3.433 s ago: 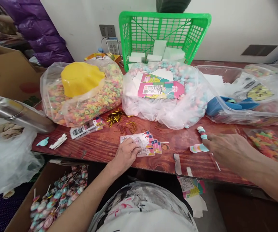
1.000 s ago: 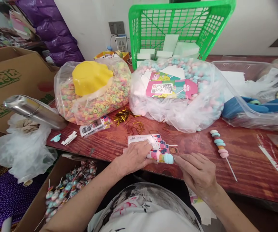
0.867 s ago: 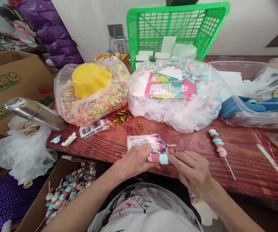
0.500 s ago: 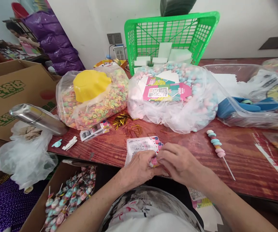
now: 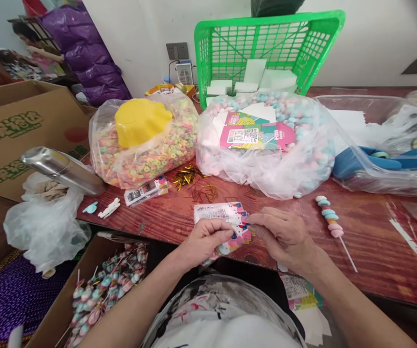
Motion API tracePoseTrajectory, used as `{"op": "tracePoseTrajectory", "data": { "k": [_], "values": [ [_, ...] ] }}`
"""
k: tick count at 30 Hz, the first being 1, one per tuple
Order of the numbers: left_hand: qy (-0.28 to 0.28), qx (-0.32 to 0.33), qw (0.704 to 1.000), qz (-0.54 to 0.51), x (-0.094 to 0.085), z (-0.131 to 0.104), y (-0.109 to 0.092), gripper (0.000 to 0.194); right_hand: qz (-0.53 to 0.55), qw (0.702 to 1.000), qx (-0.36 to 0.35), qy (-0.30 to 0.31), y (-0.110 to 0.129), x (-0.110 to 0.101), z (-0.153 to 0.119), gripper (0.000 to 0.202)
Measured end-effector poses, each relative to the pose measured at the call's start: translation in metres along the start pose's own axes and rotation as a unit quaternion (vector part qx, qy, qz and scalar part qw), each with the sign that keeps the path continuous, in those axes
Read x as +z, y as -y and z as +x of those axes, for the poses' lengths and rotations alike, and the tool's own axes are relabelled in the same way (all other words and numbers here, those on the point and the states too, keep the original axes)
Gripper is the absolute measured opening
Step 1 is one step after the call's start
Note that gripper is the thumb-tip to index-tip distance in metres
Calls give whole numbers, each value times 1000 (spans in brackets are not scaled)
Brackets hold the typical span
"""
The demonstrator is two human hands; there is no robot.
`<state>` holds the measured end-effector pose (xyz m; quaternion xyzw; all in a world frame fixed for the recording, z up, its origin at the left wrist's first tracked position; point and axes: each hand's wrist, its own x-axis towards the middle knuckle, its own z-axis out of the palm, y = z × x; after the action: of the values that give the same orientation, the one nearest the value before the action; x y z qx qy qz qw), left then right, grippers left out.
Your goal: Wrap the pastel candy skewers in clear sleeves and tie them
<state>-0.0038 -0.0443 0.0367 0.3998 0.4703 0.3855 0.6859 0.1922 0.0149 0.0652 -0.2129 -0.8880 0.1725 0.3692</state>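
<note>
A clear printed candy bag (image 5: 226,247) with pale blue and pink candy in its lower part is pinched between the thumb and fingers of my left hand (image 5: 206,241). My right hand (image 5: 282,234) has thumb and fingertips pinched together at the colourful right edge of the bag; the exact contact is small and partly hidden. Under and behind my fingers lies a stack of flat printed bags (image 5: 217,211) on the table. To the right, a candy skewer (image 5: 329,215) of blue, white, orange and pink pieces on a white stick lies apart from my hands.
Gold twist ties (image 5: 186,176) lie behind the bags. Large bags of ring candy (image 5: 157,159) and pink-blue candy (image 5: 311,154) stand at the back, before a green basket (image 5: 203,63). A steel flask (image 5: 74,176) stands left. Below, a carton (image 5: 45,319) holds finished-looking candy skewers.
My hands have moved apart, uncovering the printed bag. Its candy now shows below my left fingers, and my right hand has shifted slightly right. The view has shifted a little.
</note>
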Motion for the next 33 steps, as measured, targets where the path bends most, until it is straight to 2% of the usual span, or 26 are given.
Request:
{"op": "tracePoseTrajectory", "data": {
  "k": [5,7,9,12,13,15,17,20,23,26,33],
  "values": [
    [-73,83,994,5,8,2,10,39,32,999,-5,-32,9,17,8,19],
    [-98,99,990,11,9,2,12,39,44,998,18,-38,10,25,7,18],
    [-139,96,986,5,9,1,11,38,94,991,77,-62,11,31,3,22],
    [-209,124,970,-6,6,-1,5,34,210,950,191,-131,17,44,-5,41],
    [-228,148,962,0,5,-1,3,33,230,937,221,-146,20,50,-7,42],
    [-250,206,945,41,5,-2,0,30,226,930,247,-151,28,61,-10,30],
    [-254,263,926,96,6,-4,-1,25,206,938,233,-155,34,71,-9,12],
    [-246,310,912,108,7,-8,3,19,205,941,200,-179,37,76,-6,16],
    [-217,286,932,56,2,-14,11,26,211,942,191,-180,34,74,-4,14],
    [-173,269,945,69,-3,-19,18,23,208,939,193,-195,33,75,-5,12],
    [-154,297,938,91,0,-23,15,19,241,932,153,-222,39,88,-1,15]
  ]
}}
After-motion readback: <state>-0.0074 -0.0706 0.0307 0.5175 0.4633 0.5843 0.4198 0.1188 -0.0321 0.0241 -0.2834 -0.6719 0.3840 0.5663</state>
